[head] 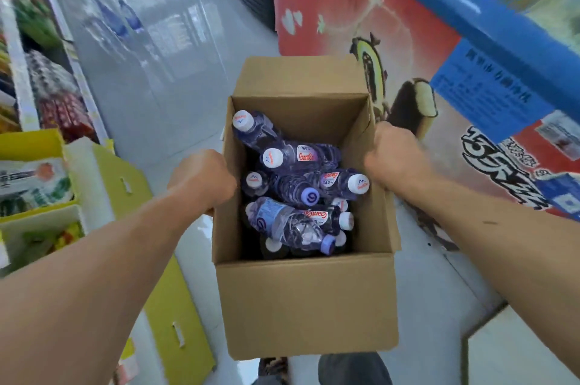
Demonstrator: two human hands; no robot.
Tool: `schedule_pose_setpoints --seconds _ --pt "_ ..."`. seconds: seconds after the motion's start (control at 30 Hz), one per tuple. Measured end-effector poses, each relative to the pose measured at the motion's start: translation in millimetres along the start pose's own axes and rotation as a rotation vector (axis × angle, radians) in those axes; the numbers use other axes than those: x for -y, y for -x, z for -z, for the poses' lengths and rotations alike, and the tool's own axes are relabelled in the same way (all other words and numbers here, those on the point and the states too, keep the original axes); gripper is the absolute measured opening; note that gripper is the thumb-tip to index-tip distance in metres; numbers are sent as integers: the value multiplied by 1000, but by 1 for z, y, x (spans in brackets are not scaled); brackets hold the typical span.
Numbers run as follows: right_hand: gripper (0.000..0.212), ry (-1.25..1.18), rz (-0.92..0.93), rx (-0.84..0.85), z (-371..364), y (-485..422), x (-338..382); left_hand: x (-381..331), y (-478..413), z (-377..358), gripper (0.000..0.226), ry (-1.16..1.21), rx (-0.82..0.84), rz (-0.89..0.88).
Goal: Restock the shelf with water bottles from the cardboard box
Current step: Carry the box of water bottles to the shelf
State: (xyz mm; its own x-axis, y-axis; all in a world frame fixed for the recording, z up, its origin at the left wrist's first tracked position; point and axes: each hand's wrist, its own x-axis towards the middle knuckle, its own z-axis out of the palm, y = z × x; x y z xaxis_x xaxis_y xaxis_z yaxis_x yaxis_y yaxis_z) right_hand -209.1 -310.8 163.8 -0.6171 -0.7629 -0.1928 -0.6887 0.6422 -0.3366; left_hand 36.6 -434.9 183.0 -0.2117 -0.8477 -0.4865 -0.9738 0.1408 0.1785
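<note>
An open cardboard box hangs in front of me above the shop floor. Inside lie several clear water bottles with white and purple caps, piled at odd angles. My left hand grips the box's left side flap with curled fingers. My right hand grips the right side flap the same way. The far flap stands up behind the bottles.
Shelves with packaged goods run along the left, with yellow display cartons near my left arm. A red freezer chest with a blue rim stands on the right. Glossy white floor stretches ahead, with two blurred water bottles standing on it.
</note>
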Motion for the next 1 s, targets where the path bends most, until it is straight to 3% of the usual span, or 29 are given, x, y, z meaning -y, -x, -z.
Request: schedule_pose_setpoints --seconds 0.33,0.83,1.0 --pt "11 64 253 60 50 -130 101 -1 -56 95 18 162 -52 171" --pt "10 135 413 116 29 -327 243 19 -214 194 21 322 -60 321" --pt "20 96 473 130 28 -397 287 17 -273 233 22 330 -61 377"
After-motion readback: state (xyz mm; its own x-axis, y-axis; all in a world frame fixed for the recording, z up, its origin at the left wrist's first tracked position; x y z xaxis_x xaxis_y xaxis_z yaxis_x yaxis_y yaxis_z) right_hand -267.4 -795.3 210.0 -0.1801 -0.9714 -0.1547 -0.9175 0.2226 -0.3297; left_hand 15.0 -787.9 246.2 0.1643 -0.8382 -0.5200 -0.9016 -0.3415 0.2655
